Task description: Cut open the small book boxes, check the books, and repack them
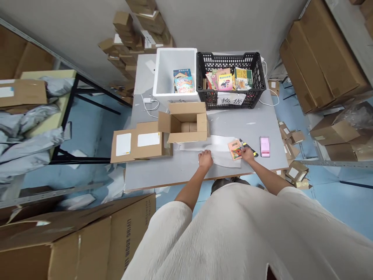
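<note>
My left hand point(205, 158) rests on the table with its fingers curled at the left end of a white sheet point(225, 159), which they seem to pinch. A small orange-pink book point(234, 149) with a coloured cover picture lies over the sheet's right part. Its right edge is gripped by my right hand point(247, 154). A black and yellow utility knife point(253, 152) passes just behind that hand, partly hidden by it. Beyond my left hand stands an open cardboard box point(188, 137), flaps spread. To the right lies a phone point(265, 146) with a pink screen.
A white foam box point(161, 74) and a black crate point(206, 94), both containing books, stand at the table's back. Two closed cartons point(140, 153) with white labels sit on the left. Shelves and stacked cartons surround the table point(163, 175); a large carton point(116, 233) is at lower left.
</note>
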`<state>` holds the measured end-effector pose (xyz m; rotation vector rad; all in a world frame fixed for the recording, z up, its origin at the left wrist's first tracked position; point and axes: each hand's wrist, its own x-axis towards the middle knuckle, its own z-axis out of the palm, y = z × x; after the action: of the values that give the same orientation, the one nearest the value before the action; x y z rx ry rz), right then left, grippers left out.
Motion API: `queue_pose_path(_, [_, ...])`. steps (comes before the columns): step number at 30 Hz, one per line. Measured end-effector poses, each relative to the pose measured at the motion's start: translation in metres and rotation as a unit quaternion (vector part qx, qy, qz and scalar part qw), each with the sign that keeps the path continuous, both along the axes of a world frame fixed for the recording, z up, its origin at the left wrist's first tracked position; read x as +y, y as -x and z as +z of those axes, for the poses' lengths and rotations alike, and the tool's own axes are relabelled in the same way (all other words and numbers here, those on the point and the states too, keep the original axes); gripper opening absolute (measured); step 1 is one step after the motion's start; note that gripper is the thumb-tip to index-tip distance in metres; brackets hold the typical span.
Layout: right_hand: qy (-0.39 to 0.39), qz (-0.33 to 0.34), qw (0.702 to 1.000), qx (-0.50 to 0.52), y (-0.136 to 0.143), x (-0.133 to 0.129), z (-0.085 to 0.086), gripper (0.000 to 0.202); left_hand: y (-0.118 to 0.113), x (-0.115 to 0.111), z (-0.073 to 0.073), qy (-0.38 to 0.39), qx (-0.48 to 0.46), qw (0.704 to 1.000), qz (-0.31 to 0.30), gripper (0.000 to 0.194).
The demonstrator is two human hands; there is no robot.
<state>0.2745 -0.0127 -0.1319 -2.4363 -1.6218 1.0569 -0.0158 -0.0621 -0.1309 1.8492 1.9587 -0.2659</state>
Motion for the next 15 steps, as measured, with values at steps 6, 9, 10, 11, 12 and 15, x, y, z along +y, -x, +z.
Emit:
queue_pose_path(6, [0.034, 0.007, 0.999, 0.01, 0.017, -0.007, -0.006, 0.01, 0.002, -0.01, 0.009, -0.018, -0.069, 0.997, 0.042, 0.025])
queue_pose_path(9, [0.04, 0.014, 0.999, 0.009, 0.02, -0.011, -0.01, 0.01, -0.028, -0.007, 0.002, -0.007, -0.155, 0.988, 0.025, 0.021])
queue_pose_path(10, [0.04, 0.016, 0.999, 0.008, 0.02, -0.012, -0.011, 0.011, -0.039, -0.005, -0.001, -0.007, -0.178, 0.984, 0.01, 0.02])
queue_pose_path(11, [0.039, 0.018, 0.999, 0.008, 0.019, -0.013, -0.012, 0.011, -0.05, -0.003, -0.005, -0.006, -0.198, 0.98, -0.006, 0.019])
queue_pose_path(12, [0.037, 0.018, 0.999, 0.007, 0.018, -0.014, -0.012, 0.01, -0.06, 0.0, -0.009, -0.003, -0.211, 0.977, -0.019, 0.02])
queue_pose_path(15, [0.033, 0.017, 0.999, 0.0, 0.011, -0.014, -0.012, 0.008, -0.083, 0.004, -0.02, 0.016, -0.211, 0.976, -0.05, 0.028])
